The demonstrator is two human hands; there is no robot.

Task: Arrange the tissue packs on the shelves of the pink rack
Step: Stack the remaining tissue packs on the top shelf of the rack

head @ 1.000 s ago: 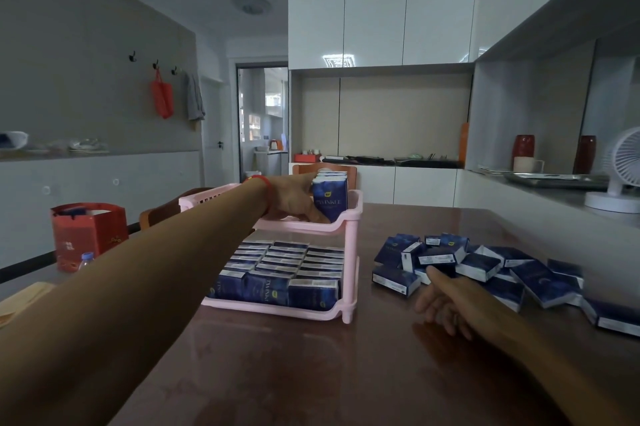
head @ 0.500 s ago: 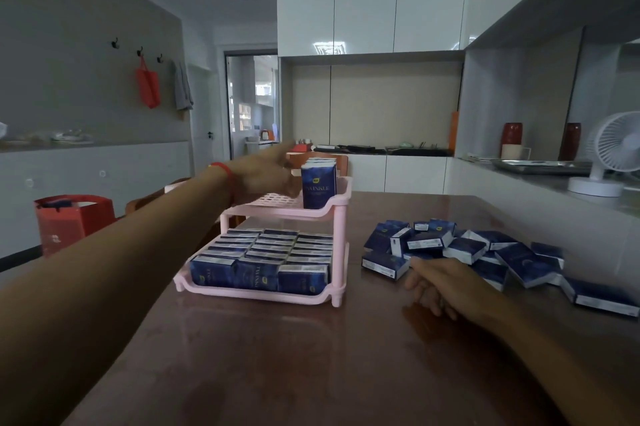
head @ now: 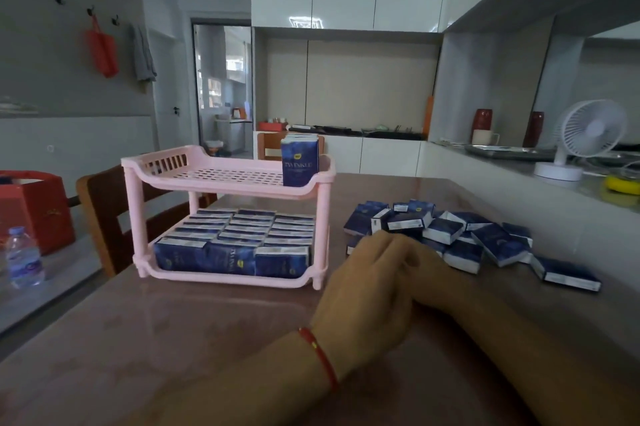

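The pink two-shelf rack (head: 221, 183) stands on the brown table (head: 173, 339). One blue tissue pack (head: 300, 162) stands upright at the right end of its top shelf. Rows of packs (head: 235, 238) fill the lower shelf. To the right of the rack lies a loose pile of packs (head: 450, 231). My left hand (head: 367, 290), with a red wrist string, reaches over to the pile's near left edge, its fingertips hidden. My right hand (head: 427, 271) lies mostly behind it beside the pile; what it holds is hidden.
A wooden chair (head: 104, 211) sits behind the rack on the left, near a water bottle (head: 24, 259) and a red bag (head: 38, 207). A raised counter on the right carries a white fan (head: 585, 138) and a yellow object (head: 621, 185).
My left hand let go of the upright pack on the top shelf and swung right and down to the pile, crossing over my right hand. The camera view dropped lower.
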